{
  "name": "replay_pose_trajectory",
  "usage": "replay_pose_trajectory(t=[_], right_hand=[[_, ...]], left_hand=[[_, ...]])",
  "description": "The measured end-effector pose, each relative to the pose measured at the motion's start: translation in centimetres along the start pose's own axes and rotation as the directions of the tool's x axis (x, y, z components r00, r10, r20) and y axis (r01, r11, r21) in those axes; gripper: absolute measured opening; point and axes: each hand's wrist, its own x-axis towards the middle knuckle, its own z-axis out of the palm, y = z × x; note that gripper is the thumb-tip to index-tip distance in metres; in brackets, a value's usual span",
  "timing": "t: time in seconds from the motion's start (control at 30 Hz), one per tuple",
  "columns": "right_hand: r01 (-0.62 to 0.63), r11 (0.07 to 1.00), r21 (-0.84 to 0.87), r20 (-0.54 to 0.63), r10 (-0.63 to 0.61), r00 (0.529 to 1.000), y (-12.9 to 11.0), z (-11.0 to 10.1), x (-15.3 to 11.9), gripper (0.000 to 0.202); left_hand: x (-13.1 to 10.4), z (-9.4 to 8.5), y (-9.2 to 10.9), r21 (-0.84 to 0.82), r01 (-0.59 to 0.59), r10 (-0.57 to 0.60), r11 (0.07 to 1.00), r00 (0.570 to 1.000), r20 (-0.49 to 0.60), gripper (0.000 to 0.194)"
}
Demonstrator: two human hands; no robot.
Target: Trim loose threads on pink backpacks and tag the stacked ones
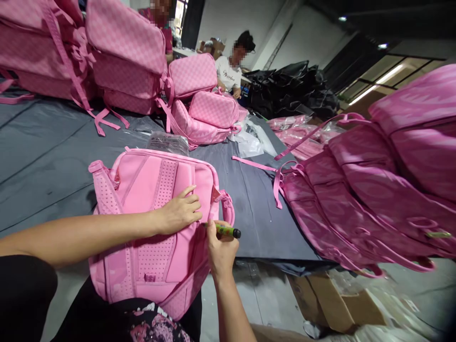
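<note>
A pink backpack lies tilted with its back panel up, partly over the table edge and my lap. Perforated padding and shoulder straps show on it. My left hand rests on the panel, fingers slightly apart and laid against the fabric. Between the thumb and fingers of my right hand is a green marker pen with a black end. Its other end points toward the bag's surface by my left fingertips; I cannot tell whether it touches.
Pink checkered backpacks stand along the table's far left. Stacked pink backpacks lean at the right. The grey-covered table lies between. An open cardboard box sits on the floor. Two people are beyond the table, near a black pile.
</note>
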Motion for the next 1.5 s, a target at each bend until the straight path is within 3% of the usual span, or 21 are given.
replay_pose_trajectory(t=[0.17,0.37,0.47,0.6,0.67,0.73,0.8,0.87,0.93,1.0,1.1,1.2,1.23,1.3,1.37,1.43,1.5], right_hand=[[0.001,1.000,0.027,0.017,-0.001,1.000,0.3,-0.3,0.1,0.041],[0.062,0.994,0.093,0.014,-0.064,0.998,-1.2,-1.1,-0.5,0.041],[0.101,0.987,0.127,0.031,-0.106,0.994,-3.0,-2.2,-1.7,0.040],[0.198,0.965,0.170,0.063,-0.211,0.975,-6.6,-4.4,-3.2,0.036],[0.314,0.932,0.180,0.116,-0.337,0.934,-8.7,-5.7,-3.1,0.035],[0.438,0.883,0.170,0.173,-0.464,0.869,-10.6,-7.0,-2.3,0.035],[0.514,0.845,0.146,0.219,-0.535,0.816,-11.5,-8.2,-1.0,0.034],[0.542,0.835,0.093,0.275,-0.544,0.792,-11.1,-9.0,0.1,0.033],[0.552,0.833,0.028,0.359,-0.524,0.772,-9.4,-9.6,0.8,0.035],[0.534,0.845,-0.020,0.386,-0.486,0.784,-7.1,-9.7,0.7,0.038],[0.462,0.887,0.010,0.289,-0.445,0.848,-3.6,-9.1,-0.6,0.039],[0.502,0.864,0.036,0.091,-0.503,0.860,-1.5,-7.1,-2.3,0.050],[0.544,0.838,0.037,0.026,-0.545,0.838,-1.1,-6.2,-2.6,0.050],[0.653,0.755,0.067,-0.028,-0.653,0.757,-0.9,-4.2,-2.7,0.044],[0.751,0.650,0.116,-0.007,-0.756,0.655,-1.0,-2.1,-2.4,0.046],[0.810,0.573,0.127,-0.012,-0.816,0.578,-1.1,-0.4,-2.3,0.053],[0.807,0.578,0.118,-0.062,-0.807,0.587,-1.2,0.7,-2.7,0.052]], left_hand=[[0.1,-0.5,-0.1,0.050,-0.002,0.001,0.999,0.999,0.033,0.018],[0.5,-3.6,0.7,0.164,-0.023,0.003,0.986,0.993,0.116,0.024],[-0.3,-6.6,1.9,0.198,-0.008,-0.002,0.980,0.999,0.051,0.023],[-2.2,-12.7,4.4,0.249,0.085,-0.073,0.965,0.996,-0.058,0.018],[-2.6,-15.6,6.0,0.259,0.180,-0.164,0.949,0.983,-0.084,0.020],[-2.4,-17.2,7.6,0.249,0.283,-0.255,0.926,0.957,-0.138,0.027],[-1.9,-17.1,9.1,0.209,0.359,-0.324,0.910,0.928,-0.183,0.030],[-1.5,-15.3,10.5,0.139,0.438,-0.412,0.888,0.892,-0.184,0.029],[-1.4,-12.7,11.3,0.080,0.523,-0.513,0.849,0.851,-0.111,0.033],[-1.5,-10.4,11.4,0.065,0.537,-0.538,0.841,0.843,-0.004,0.033],[-1.8,-9.2,10.1,0.062,0.441,-0.446,0.895,0.890,0.099,0.028],[-1.9,-10.9,7.1,0.057,0.417,-0.420,0.907,0.906,0.045,0.015],[-1.8,-11.7,6.0,0.071,0.417,-0.419,0.906,0.908,0.009,0.014],[-1.6,-12.9,3.8,0.090,0.398,-0.399,0.913,0.917,-0.011,0.047],[-1.1,-13.2,2.2,0.097,0.380,-0.388,0.920,0.916,0.099,0.076],[-0.3,-12.5,1.1,0.111,0.391,-0.407,0.914,0.879,0.249,0.086],[0.8,-11.0,0.2,0.158,0.429,-0.456,0.890,0.824,0.336,0.089]])
